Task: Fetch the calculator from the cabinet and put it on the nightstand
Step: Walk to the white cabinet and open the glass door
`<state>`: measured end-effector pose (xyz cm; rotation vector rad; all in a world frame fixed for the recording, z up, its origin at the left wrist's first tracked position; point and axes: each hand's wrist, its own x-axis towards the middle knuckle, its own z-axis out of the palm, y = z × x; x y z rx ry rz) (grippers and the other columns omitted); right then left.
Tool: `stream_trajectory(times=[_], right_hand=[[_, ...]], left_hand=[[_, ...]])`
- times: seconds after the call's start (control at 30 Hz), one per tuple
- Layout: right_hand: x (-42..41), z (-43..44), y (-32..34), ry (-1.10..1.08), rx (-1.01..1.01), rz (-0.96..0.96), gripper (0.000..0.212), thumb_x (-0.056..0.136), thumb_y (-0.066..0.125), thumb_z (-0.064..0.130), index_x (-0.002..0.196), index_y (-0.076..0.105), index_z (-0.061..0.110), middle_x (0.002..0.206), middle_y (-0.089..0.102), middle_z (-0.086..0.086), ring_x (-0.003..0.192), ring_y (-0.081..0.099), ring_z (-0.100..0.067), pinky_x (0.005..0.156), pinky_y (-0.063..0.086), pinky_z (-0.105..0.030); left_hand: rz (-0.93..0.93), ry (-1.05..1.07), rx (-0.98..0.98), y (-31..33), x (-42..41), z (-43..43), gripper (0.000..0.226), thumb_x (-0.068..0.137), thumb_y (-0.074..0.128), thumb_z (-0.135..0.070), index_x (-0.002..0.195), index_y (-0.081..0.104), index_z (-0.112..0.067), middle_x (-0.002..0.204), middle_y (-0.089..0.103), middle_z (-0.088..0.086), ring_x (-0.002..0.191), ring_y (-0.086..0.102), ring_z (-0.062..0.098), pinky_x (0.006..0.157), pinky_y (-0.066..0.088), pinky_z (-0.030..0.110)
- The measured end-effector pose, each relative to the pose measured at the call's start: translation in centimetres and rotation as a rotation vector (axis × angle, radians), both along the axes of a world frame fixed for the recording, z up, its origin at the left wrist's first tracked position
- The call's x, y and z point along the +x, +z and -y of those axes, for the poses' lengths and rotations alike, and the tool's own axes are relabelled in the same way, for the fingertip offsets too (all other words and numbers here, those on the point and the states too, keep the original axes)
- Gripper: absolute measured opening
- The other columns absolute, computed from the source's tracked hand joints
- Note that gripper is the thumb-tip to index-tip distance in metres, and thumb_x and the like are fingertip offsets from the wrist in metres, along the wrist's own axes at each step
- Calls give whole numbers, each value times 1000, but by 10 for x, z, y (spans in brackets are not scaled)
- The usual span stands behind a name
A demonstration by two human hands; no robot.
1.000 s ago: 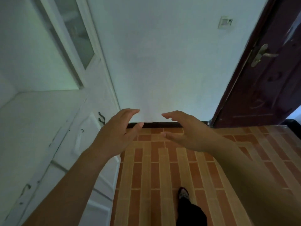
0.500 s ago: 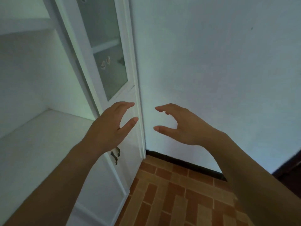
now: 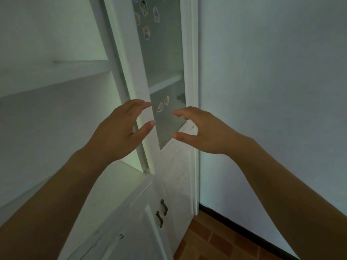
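Observation:
A tall white cabinet [image 3: 172,181] fills the left and middle of the head view. Its frosted glass door [image 3: 163,59] carries several small stickers. My left hand [image 3: 120,132] hovers in front of the door's left frame, fingers spread and curved, holding nothing. My right hand [image 3: 204,130] hangs level with it, in front of the door's lower right corner, also empty with fingers apart. Open white shelves [image 3: 56,72] lie to the left. No calculator shows anywhere, and no nightstand is in view.
Lower cabinet doors carry two dark handles [image 3: 161,212]. A plain pale wall [image 3: 272,91] runs along the right, with a dark skirting strip [image 3: 244,229] at its foot. Red-brown brick-pattern floor tiles [image 3: 212,243] show at the bottom right.
The view has swung up and to the left, from the floor and dark door to the cabinet's glass door. Both hands stayed raised and empty, now higher against the cabinet.

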<state>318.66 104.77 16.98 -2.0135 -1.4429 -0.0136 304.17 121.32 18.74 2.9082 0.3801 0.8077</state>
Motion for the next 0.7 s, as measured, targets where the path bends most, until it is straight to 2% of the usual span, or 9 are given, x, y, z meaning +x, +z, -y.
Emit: stream_trajectory(times=[0.13, 0.23, 0.3, 0.4, 0.5, 0.57, 0.63, 0.7], right_hand=[[17, -28, 23, 24, 63, 17, 57, 84, 53, 52, 135, 36, 33, 143, 39, 10, 126, 40, -10, 98, 33, -26], [26, -47, 45, 52, 115, 25, 58, 83, 54, 53, 135, 35, 34, 145, 36, 10, 125, 40, -10, 97, 36, -27], [31, -59, 61, 87, 156, 66, 59, 83, 54, 51, 135, 35, 32, 145, 34, 10, 124, 37, -7, 95, 34, -22], [39, -76, 85, 129, 220, 151, 58, 85, 54, 49, 136, 35, 29, 143, 36, 10, 116, 32, 3, 88, 23, -6], [48, -92, 109, 172, 285, 199, 59, 85, 56, 46, 137, 35, 27, 142, 35, 8, 118, 32, 5, 87, 20, -1], [52, -101, 126, 192, 337, 239, 59, 85, 57, 44, 137, 35, 26, 142, 35, 8, 110, 25, 13, 81, 17, 9], [57, -108, 143, 208, 371, 265, 61, 85, 58, 43, 138, 33, 26, 144, 34, 7, 108, 24, 13, 75, 15, 14], [62, -115, 160, 221, 397, 264, 64, 85, 57, 45, 140, 28, 28, 145, 32, 8, 109, 28, 8, 72, 20, 13]], left_hand=[[56, 15, 64, 22, 10, -22, 58, 85, 33, -56, 136, 36, -28, 144, 39, -3, 131, 36, 17, 103, 29, 34], [94, 31, 107, 42, 17, -33, 58, 85, 34, -54, 136, 37, -27, 146, 37, -3, 134, 32, 18, 107, 26, 36], [130, 41, 138, 56, 19, -41, 56, 86, 35, -53, 136, 38, -27, 145, 38, -2, 134, 32, 17, 109, 26, 36], [171, 66, 166, 77, 20, -52, 55, 86, 37, -52, 135, 38, -26, 144, 39, -1, 132, 35, 17, 109, 30, 39], [211, 116, 197, 99, 19, -58, 56, 86, 39, -50, 135, 39, -24, 144, 39, 1, 131, 36, 19, 107, 30, 37], [243, 145, 225, 115, 18, -60, 57, 85, 39, -50, 135, 39, -22, 145, 37, 1, 131, 35, 20, 107, 31, 39], [275, 167, 258, 130, 19, -61, 57, 87, 39, -53, 136, 38, -22, 146, 36, 2, 132, 35, 20, 107, 32, 41], [298, 183, 279, 145, 21, -65, 57, 87, 42, -49, 137, 37, -22, 146, 35, 2, 131, 35, 20, 106, 32, 38]])
